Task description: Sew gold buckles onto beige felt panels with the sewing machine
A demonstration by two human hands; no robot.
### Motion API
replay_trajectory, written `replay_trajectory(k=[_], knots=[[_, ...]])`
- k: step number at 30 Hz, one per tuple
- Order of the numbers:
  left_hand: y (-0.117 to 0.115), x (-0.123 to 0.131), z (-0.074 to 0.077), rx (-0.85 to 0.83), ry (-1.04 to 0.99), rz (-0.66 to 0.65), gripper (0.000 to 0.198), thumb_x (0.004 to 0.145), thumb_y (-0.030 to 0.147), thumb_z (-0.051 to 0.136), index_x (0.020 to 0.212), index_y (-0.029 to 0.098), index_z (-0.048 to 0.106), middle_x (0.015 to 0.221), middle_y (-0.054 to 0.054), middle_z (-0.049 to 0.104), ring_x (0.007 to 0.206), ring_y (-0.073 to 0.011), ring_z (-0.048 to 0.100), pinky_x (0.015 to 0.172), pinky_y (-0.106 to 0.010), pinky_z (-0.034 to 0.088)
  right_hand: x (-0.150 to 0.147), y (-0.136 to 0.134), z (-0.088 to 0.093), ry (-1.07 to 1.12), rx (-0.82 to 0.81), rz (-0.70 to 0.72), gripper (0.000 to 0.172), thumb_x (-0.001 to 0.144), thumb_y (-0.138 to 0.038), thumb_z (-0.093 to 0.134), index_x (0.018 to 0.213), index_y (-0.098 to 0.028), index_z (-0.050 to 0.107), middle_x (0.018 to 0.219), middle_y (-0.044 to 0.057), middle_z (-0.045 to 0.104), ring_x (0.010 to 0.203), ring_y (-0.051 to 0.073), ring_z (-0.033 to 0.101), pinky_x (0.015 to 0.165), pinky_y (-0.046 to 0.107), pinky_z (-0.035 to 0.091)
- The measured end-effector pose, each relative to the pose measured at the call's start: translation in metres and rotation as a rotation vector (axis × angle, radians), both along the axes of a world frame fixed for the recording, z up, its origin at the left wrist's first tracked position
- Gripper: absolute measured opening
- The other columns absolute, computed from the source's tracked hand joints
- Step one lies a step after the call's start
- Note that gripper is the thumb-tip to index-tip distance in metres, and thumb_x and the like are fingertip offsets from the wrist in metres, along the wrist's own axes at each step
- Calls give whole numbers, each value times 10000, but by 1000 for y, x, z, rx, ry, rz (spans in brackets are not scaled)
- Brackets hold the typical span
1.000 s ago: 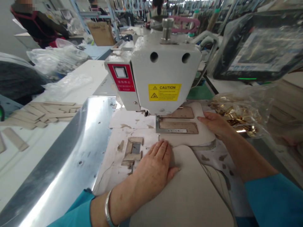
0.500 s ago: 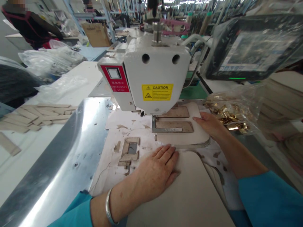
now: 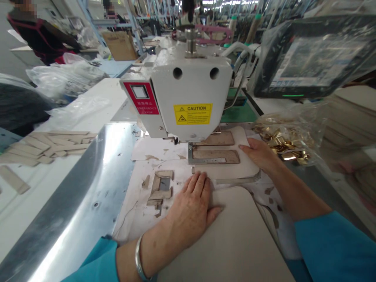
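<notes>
Both hands are down flat at the sewing machine. The left hand lies palm-down, fingers stretched out side by side, on the far edge of the beige panel. That panel lies on the surface right in front of the person, rounded corner toward the machine. No pinch there: the grip is spread wide, just pressing. The fingertips reach onto the rounded plate beyond, the one that runs under the machine's head and shows two brown windows. On the other side, the right hand rests on that plate's right edge, fingers straight and loose, holding nothing either. There's a silver bracelet on the left wrist.

By the look of it, this is the lining-up and holding-down step: panel butted against plate, both pressed flat below the head. Any shift from here would call for both palms sliding together, so panel and plate don't part or ride over each other. Fingers would need to stay out from under the head.

Around them, a small cut-out frame lies just left of the left hand. A shiny metal sheet is further left, with a heap of beige strips beyond it. A bag of gold fittings sits just beside the right hand, a plastic-wrapped screen above it. Another person stands well back on the left.
</notes>
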State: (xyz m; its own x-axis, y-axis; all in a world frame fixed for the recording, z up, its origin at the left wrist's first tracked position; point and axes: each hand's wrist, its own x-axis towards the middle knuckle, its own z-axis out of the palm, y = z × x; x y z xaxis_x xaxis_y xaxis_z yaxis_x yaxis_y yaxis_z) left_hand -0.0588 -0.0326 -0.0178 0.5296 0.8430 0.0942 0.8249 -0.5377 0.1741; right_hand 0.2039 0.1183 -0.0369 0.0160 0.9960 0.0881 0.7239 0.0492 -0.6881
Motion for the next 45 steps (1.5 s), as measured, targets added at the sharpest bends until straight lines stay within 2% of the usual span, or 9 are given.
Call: replay_trajectory(k=[5,11,15,25,30,32,35,38,45], knots=[[12,-2,6,-44,-50,-19,600,956,517,463,1380,93,474,1378,-167,511,1291,-333,454,1105,-473,399,2,-16,10,-243,244,-15,451,793,-297,623,1214,-135,606,994,137,699,861,287,676,778,439,553],[19,-4,10,-71,-81,-40,507,962,474,473,1361,164,515,1302,-116,523,1228,-312,449,1067,-484,434,13,-89,15,-431,350,472,467,972,-279,452,1424,-163,462,1444,153,501,1371,272,431,1118,486,387],[19,-3,11,-73,-65,-23,483,958,468,487,1351,190,532,1290,-110,528,1213,-307,452,1054,-494,440,20,-114,0,-627,353,524,527,980,-277,442,1481,-122,394,1539,170,362,1451,290,279,1143,517,344],[19,-2,9,-53,-32,-16,479,953,470,495,1366,233,541,1279,-108,522,1215,-322,445,1039,-505,438,16,-111,5,-641,374,512,477,977,-272,452,1409,-72,488,1488,182,439,1410,307,362,1122,513,375],[21,-2,8,-53,-39,-21,476,958,472,478,1370,240,536,1267,-105,531,1221,-321,448,1039,-511,439,18,-90,13,-445,355,455,291,962,-159,416,1163,-131,626,1166,145,669,1102,243,615,975,437,503],[20,-2,7,-49,-37,-25,470,956,458,490,1366,235,541,1268,-109,532,1215,-322,451,1032,-511,445,18,-77,13,-425,359,422,231,919,-117,432,1018,-146,639,1066,145,666,1052,254,610,924,448,513],[20,-3,6,-33,-38,-28,463,954,446,500,1367,240,540,1285,-111,527,1214,-321,453,1028,-516,450,16,-61,7,-465,357,379,152,815,-108,499,923,-151,597,1281,201,568,1295,326,451,1035,540,413],[19,-3,4,-26,-49,-22,461,951,449,505,1362,244,540,1278,-108,534,1221,-319,453,1022,-510,461,13,-51,-2,-512,308,367,235,732,-117,503,957,-128,567,1483,244,391,1415,351,305,1111,565,321],[19,-2,3,-10,-48,-8,450,929,421,548,1343,246,558,1260,-102,547,1208,-319,472,1025,-512,466,9,-48,1,-638,291,347,614,743,-159,498,1348,-60,464,1483,215,427,1377,313,388,1141,507,308]])
